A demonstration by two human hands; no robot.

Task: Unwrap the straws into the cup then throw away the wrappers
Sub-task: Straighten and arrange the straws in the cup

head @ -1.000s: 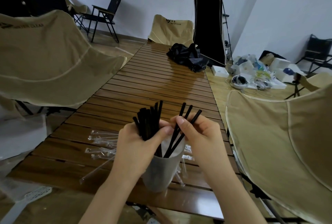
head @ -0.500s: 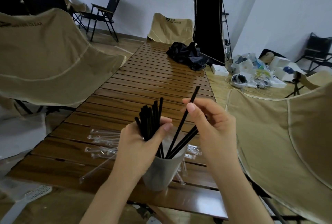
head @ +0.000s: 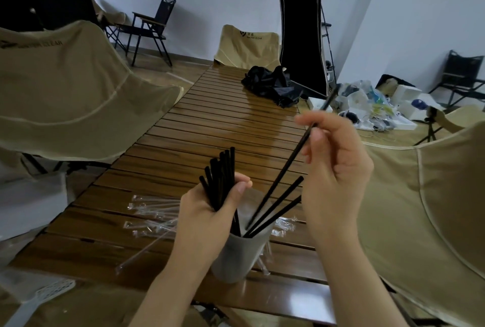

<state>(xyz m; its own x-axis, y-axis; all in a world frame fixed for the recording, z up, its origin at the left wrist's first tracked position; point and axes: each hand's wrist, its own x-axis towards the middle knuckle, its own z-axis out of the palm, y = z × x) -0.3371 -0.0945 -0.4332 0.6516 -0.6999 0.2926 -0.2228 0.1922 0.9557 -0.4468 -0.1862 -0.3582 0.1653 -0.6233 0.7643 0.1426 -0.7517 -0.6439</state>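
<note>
A grey cup (head: 236,258) stands near the front edge of the wooden slat table (head: 183,148). My left hand (head: 207,219) grips a bundle of black straws (head: 220,174) whose lower ends sit in the cup. My right hand (head: 333,177) pinches a single black straw (head: 286,169) between thumb and fingers, lifted high and slanted, its lower tip just above the cup's rim. Two more black straws (head: 278,208) lean out of the cup to the right. Clear empty wrappers (head: 152,216) lie on the table left of the cup, with a few wrappers (head: 284,224) behind my right wrist.
Beige folding chairs (head: 65,95) flank the table on both sides, the right one (head: 433,208) close to my right arm. A black bag (head: 273,85) lies at the table's far end. Boxes and clutter (head: 372,109) cover the floor at right. A white perforated object (head: 52,290) sits bottom left.
My right hand has drawn one straw upward and to the right, away from the other two leaning in the cup. My left hand keeps its hold on the bundle.
</note>
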